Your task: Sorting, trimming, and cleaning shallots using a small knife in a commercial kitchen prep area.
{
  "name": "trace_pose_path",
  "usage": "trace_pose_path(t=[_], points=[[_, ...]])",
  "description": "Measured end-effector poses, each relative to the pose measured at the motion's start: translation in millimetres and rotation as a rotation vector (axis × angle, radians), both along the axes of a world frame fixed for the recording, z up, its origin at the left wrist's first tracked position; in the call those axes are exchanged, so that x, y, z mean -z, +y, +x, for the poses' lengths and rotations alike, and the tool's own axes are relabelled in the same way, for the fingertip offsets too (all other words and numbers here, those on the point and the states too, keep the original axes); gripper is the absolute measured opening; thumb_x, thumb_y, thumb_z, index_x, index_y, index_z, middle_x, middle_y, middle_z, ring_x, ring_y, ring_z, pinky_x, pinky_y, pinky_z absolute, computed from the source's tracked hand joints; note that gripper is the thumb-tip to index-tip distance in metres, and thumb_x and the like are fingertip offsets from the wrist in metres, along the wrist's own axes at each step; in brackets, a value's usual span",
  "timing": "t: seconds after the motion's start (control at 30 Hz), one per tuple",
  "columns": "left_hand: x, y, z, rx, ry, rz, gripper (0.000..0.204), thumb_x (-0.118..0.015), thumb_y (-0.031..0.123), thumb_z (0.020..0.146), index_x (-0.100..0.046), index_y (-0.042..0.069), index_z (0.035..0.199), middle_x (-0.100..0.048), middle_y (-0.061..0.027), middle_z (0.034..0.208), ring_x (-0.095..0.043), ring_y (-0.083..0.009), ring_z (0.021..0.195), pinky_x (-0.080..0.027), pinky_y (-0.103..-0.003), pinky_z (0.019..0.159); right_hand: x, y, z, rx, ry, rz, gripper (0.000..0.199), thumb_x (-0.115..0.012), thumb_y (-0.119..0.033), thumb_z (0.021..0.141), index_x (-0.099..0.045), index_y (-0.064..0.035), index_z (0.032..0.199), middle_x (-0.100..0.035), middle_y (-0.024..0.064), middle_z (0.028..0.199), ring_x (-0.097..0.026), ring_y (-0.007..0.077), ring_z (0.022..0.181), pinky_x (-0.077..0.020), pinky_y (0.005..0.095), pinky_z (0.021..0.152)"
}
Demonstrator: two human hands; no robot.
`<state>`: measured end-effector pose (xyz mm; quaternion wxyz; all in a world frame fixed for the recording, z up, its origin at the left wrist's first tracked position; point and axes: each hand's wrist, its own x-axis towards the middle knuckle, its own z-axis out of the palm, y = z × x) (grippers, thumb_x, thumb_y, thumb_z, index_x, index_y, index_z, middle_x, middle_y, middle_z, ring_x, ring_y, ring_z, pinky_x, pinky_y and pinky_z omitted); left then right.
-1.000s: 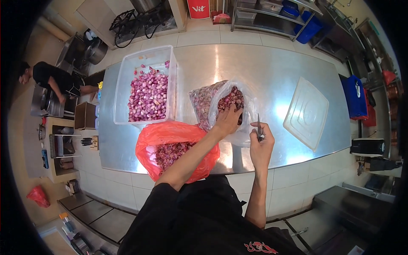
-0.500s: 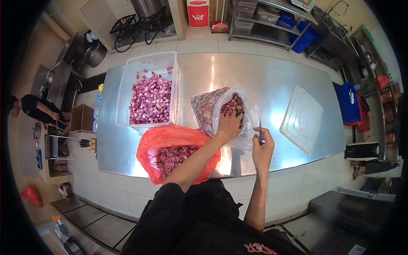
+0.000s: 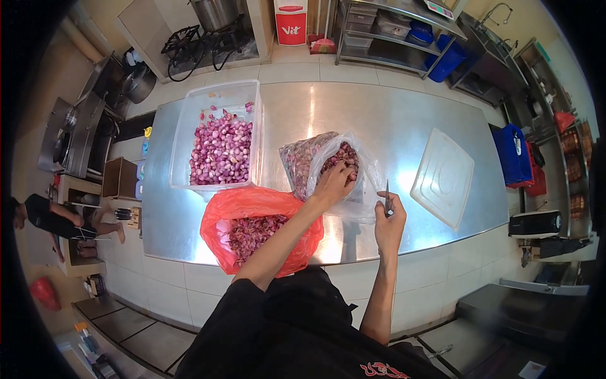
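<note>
My left hand (image 3: 333, 186) reaches into the mouth of a clear plastic bag (image 3: 301, 159) of unpeeled shallots (image 3: 346, 158). Its fingers are curled among the shallots, closed on at least one of them, though the fingertips are partly hidden. Beside the bag, to the right, my right hand (image 3: 391, 218) grips a small knife (image 3: 387, 196) with the blade pointing up and away. Under my left forearm an open red plastic bag (image 3: 218, 208) holds shallot skins (image 3: 251, 235). Peeled, purple-white shallots (image 3: 221, 151) fill much of a clear plastic tub (image 3: 179, 151) at the far left.
A translucent lid (image 3: 444, 180) lies on the right of the steel table (image 3: 353, 104). Blue crates (image 3: 512, 151) stand past its right end. Beyond the table are a stove (image 3: 202, 44) and a steel shelf (image 3: 398, 50). Another person (image 3: 53, 218) is at the far left.
My left hand has drawn back slightly toward me and left within the bag's mouth, its fingers now more curled. My right hand stays put with the knife. The other person has moved nearer.
</note>
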<state>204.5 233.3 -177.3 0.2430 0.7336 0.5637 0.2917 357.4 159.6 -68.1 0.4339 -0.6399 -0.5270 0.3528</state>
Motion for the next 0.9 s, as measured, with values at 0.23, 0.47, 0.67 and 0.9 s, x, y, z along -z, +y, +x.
trace_pose_path(t=[0.23, 0.47, 0.67, 0.9], points=[[-2.7, 3.8, -17.9, -0.124, -0.684, -0.280, 0.032, -0.062, 0.010, 0.081, -0.063, 0.003, 0.112, -0.067, -0.0135, 0.098, -0.063, -0.0225, 0.086, -0.050, -0.033, 0.079, -10.2, 2.0, -7.8, 0.017, -0.117, -0.055, 0.021, -0.061, -0.005, 0.085, -0.062, -0.0033, 0.106, -0.050, 0.0039, 0.065, -0.049, 0.0138, 0.062, -0.0407, 0.0281, 0.059], [-49.0, -9.5, -30.8, -0.057, -0.941, -0.580, 0.040, -0.049, 0.006, 0.087, -0.056, 0.004, 0.126, -0.062, -0.0041, 0.087, -0.056, -0.0105, 0.074, -0.047, -0.024, 0.068, -15.6, 35.2, -35.5, -0.062, -0.275, 0.212, 0.027, -0.068, -0.012, 0.084, -0.065, -0.0024, 0.109, -0.063, 0.0134, 0.076, -0.061, 0.0260, 0.071, -0.0484, 0.0333, 0.072], [-34.2, -7.4, -38.8, 0.088, -1.184, -0.669, 0.040, -0.041, 0.009, 0.095, -0.048, 0.005, 0.135, -0.057, -0.0014, 0.089, -0.050, -0.0067, 0.073, -0.043, -0.022, 0.065, 35.9, 67.8, -47.9, -0.306, -0.010, 0.080, 0.022, -0.066, -0.012, 0.087, -0.067, -0.0011, 0.105, -0.067, 0.0110, 0.084, -0.061, 0.0199, 0.072, -0.0477, 0.0303, 0.067], [-55.0, -15.1, -42.8, 0.040, -1.095, -0.529, 0.037, -0.056, 0.018, 0.096, -0.051, 0.001, 0.129, -0.062, -0.0043, 0.107, -0.056, -0.0078, 0.090, -0.047, -0.022, 0.078, 36.6, 67.2, -46.3, -0.310, 0.322, -0.168, 0.017, -0.064, -0.012, 0.090, -0.066, -0.0013, 0.102, -0.059, -0.0020, 0.072, -0.040, 0.0005, 0.049, -0.0273, 0.0201, 0.041]])
